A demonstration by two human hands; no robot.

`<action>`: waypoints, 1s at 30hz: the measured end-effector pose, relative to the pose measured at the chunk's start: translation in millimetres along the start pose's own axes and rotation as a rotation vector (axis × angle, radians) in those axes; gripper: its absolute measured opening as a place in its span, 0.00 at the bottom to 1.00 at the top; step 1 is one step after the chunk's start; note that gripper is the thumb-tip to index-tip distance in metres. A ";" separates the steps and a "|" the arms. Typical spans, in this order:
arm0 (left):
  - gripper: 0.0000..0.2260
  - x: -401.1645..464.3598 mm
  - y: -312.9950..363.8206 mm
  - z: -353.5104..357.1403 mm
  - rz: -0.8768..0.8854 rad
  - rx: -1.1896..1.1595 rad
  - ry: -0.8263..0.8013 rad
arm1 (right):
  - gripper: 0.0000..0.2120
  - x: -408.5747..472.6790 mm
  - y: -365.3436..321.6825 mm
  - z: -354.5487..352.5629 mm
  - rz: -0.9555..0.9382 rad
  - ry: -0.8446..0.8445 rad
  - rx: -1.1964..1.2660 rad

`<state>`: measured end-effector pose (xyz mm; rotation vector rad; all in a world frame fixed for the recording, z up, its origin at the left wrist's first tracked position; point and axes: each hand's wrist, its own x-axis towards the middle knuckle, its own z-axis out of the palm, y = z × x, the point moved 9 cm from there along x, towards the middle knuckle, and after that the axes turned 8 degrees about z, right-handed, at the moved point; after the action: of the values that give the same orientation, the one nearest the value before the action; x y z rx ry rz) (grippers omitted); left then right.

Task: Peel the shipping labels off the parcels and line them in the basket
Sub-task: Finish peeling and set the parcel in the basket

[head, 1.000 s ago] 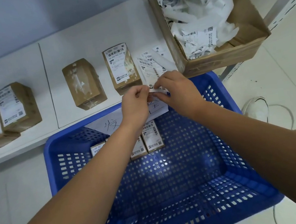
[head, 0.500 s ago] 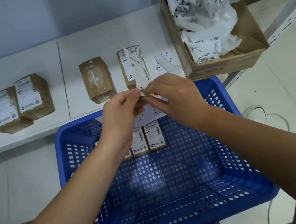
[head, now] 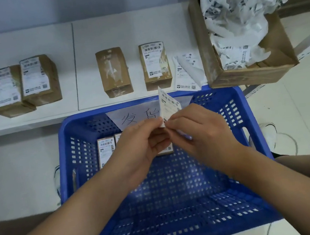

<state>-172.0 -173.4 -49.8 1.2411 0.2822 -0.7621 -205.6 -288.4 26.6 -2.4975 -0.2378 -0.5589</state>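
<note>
A white shipping label (head: 167, 105) stands upright over the blue basket (head: 251, 123). My left hand (head: 140, 147) and my right hand (head: 198, 131) both pinch its lower edge. Labelled parcels (head: 105, 150) lie in a row at the basket's far end, partly hidden by my left hand. On the white shelf (head: 137, 29) stand two labelled parcels (head: 24, 84) at the left, a bare brown parcel (head: 114, 71) with label residue, and a labelled parcel (head: 155, 65) to its right.
A loose label sheet (head: 187, 72) lies on the shelf beside an open cardboard box (head: 244, 75) heaped with crumpled label backing. A paper sign with handwriting (head: 130, 117) hangs on the basket's far wall. A shoe (head: 267, 132) shows on the tiled floor at right.
Both hands have drawn back from the shelf edge to above the basket, lifting the label off the shelf and holding it upright between them. The camera has tilted and moved back.
</note>
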 end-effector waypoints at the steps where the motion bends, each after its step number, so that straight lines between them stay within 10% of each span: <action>1: 0.10 3.5 1.3 0.2 -0.009 -0.009 -0.001 | 0.06 1.2 4.1 0.9 0.002 0.000 -0.003; 30: 0.09 35.5 -1.7 -4.2 0.045 0.241 -0.106 | 0.07 13.0 42.3 17.0 -0.034 -0.067 0.043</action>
<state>-146.5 -182.7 -73.1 1.4230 0.0763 -0.8374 -176.2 -313.1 -1.1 -2.4768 -0.3153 -0.4797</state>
